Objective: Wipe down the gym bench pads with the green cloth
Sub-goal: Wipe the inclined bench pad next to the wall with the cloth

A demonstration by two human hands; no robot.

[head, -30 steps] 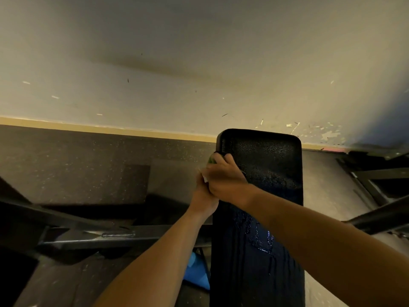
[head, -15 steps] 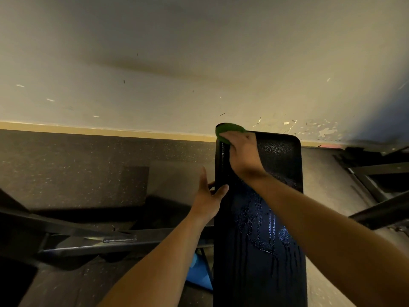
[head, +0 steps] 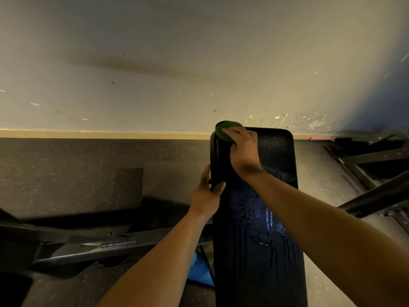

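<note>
A long black bench pad [head: 274, 151] runs away from me toward the wall, with wet streaks glistening on its middle. My right hand [head: 242, 149] presses the green cloth [head: 223, 129] onto the pad's far left corner, its fingers curled over the cloth. Only the cloth's far edge shows past the fingers. My left hand [head: 208, 196] holds the pad's left edge, thumb on top and fingers down the side.
A beige wall with a yellowish skirting [head: 110, 135] stands just behind the pad's end. Dark metal frame bars [head: 88, 247] lie on the speckled rubber floor at the left, and more bars [head: 376, 196] at the right. A blue object [head: 200, 271] sits under the bench.
My right hand has slid the cloth from the pad's left side up to the far left corner. My left hand let go of the right hand's area and took the pad's left edge.
</note>
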